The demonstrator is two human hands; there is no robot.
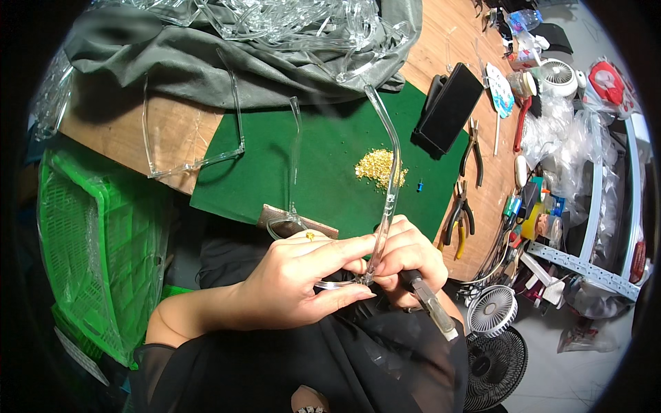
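Observation:
My left hand (303, 275), with a yellow ring, pinches a clear plastic eyeglass frame (336, 283) near its hinge corner. From that corner a clear temple arm (392, 148) rises up and away over the green mat. My right hand (410, 258) is closed against the same joint, its fingertips on the foot of the temple. Tucked in that hand is a slim tool (432, 310) with a dark collar and a clear handle, pointing toward the lower right; its working end is hidden. Just beyond the hands lies a heap of tiny gold-coloured metal parts (375, 167).
A green mat (261, 186) covers the wooden table. Another clear frame (237, 141) lies left, beneath a grey cloth (179, 58) heaped with frames. At right are a black phone-like device (451, 107), pliers (460, 213) and small fans (492, 310). A green crate (103, 241) stands left.

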